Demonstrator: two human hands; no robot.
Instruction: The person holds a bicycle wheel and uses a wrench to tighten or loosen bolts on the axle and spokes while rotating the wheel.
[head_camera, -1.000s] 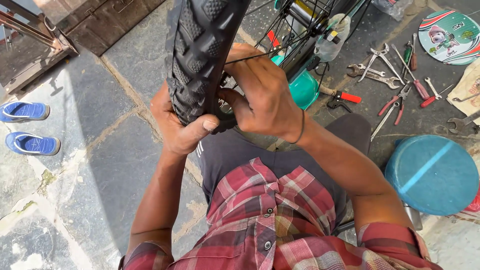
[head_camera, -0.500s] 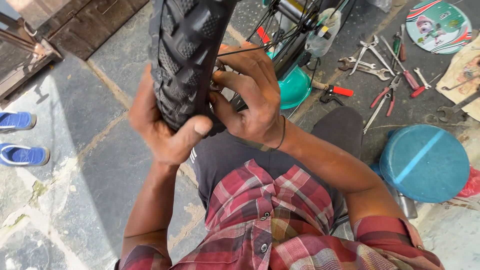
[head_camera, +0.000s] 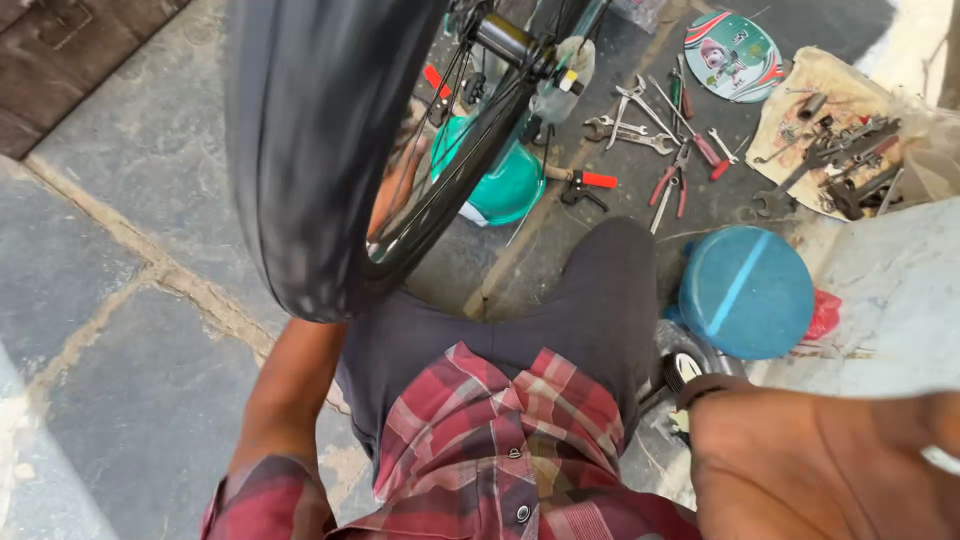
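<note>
Right hand has left the tire, now near the camera, fingers out of frame, can't tell. Left hand behind the one wheel, fingers hidden. One blue lid, one teal bowl on the floor.

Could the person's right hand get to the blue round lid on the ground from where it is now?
Probably yes. The right hand is raised, open and empty at the lower right, and the blue round lid lies on the ground just beyond it beside the person's knee, with nothing between them. The bicycle wheel stands off to the left.
</note>
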